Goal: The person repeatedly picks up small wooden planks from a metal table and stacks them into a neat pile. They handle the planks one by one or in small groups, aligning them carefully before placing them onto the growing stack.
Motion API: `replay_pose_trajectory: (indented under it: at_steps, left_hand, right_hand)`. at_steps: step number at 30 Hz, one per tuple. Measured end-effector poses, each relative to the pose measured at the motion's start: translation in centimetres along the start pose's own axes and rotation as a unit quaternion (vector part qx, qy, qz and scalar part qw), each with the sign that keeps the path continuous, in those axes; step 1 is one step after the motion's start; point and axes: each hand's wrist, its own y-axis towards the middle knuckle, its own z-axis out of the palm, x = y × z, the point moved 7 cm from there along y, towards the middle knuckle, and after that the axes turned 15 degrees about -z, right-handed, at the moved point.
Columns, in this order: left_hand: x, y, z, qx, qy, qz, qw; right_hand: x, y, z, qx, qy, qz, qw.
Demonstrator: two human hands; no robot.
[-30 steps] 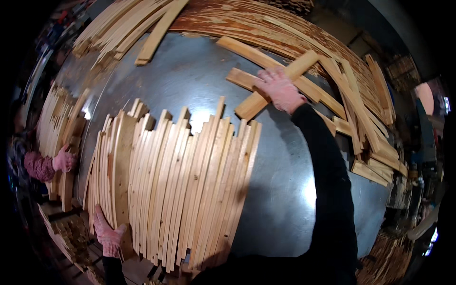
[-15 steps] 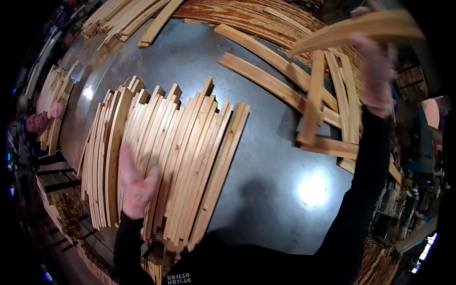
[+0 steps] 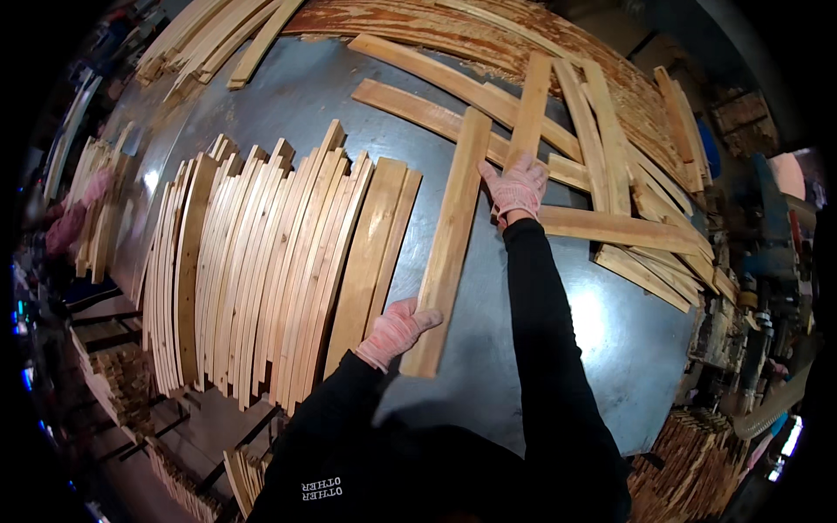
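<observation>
Left hand [image 3: 397, 331], in a pink knit glove, curls loosely against the near end of a single pale wooden slat [image 3: 449, 253] — fingers touching its left edge near the bottom corner, no full grasp visible. Right hand [image 3: 516, 185], gloved alike, lies flat and spread just beside the slat's far end, resting on the loose crossed slats [image 3: 558, 131] there; it encloses nothing. The slat lies lengthwise on the dark metal bench [image 3: 558, 349], apart from and to the right of the fanned row of slats [image 3: 261, 261], with a strip of bare bench between them. Judged from this layout, the row is well built up — many curved pieces lie edge to edge — while the single slat is not yet closed up against its right-hand edge. A large untidy heap of slats [image 3: 628, 157] at the far right suggests much sorting is left. At the far left, another person's gloved hand [image 3: 74, 222] works a separate stack.
</observation>
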Motion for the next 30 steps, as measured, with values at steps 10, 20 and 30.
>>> replay_pose_trajectory:
  at_steps: [10,20,30]
  left_hand:
    - [0.4,0.5,-0.7,-0.202,0.072,0.077,0.974]
    - [-0.4,-4.6,-2.8,-0.432,0.513,0.124,0.731]
    - [-0.5,-6.6,-7.4,-0.467,0.598,0.142,0.636]
  right_hand:
    - [-0.2,-21.4,2.9,0.142,0.416,0.045,0.897]
    - [1.7,-28.2,2.4,0.202,0.716,0.154,0.650]
    - [1.7,-38.3,3.4,0.244,0.481,0.135,0.831]
